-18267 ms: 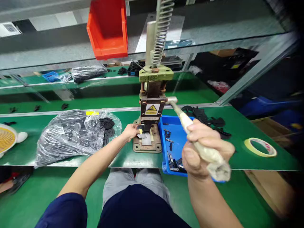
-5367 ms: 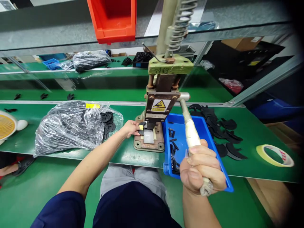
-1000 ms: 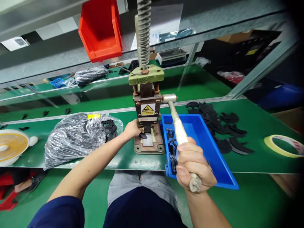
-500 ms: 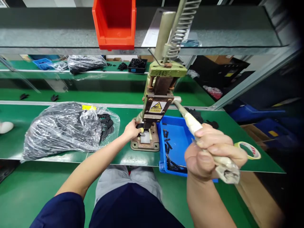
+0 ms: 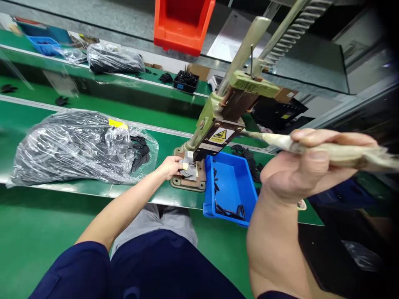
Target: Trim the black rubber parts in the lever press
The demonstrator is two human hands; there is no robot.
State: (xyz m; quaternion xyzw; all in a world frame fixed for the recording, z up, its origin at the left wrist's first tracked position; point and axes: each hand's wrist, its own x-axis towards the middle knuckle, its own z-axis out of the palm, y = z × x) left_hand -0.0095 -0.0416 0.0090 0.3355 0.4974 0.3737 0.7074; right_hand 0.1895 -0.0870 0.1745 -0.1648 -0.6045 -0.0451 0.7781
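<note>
A hand press point(image 5: 218, 133) with a yellow warning label stands on a metal base plate point(image 5: 177, 182) at the green bench. My left hand point(image 5: 171, 166) pinches a flat black piece point(image 5: 187, 170) on the base plate under the ram; a yellow cot covers one fingertip. My right hand point(image 5: 308, 166) is wrapped round the taped press lever point(image 5: 280, 141), raised close to the camera. A blue tray point(image 5: 232, 187) right of the press holds several small black offcuts.
A clear plastic bag point(image 5: 77, 145) full of black pieces lies left of the press. More black pieces point(image 5: 249, 158) lie behind the blue tray. An orange bin point(image 5: 183, 20) sits on the shelf above. A second bagged lot point(image 5: 114, 60) and a black box point(image 5: 185, 79) rest on the far bench.
My right hand has lifted the lever from low over the tray up towards me. The view has tilted and swung left. My left hand stays at the press base.
</note>
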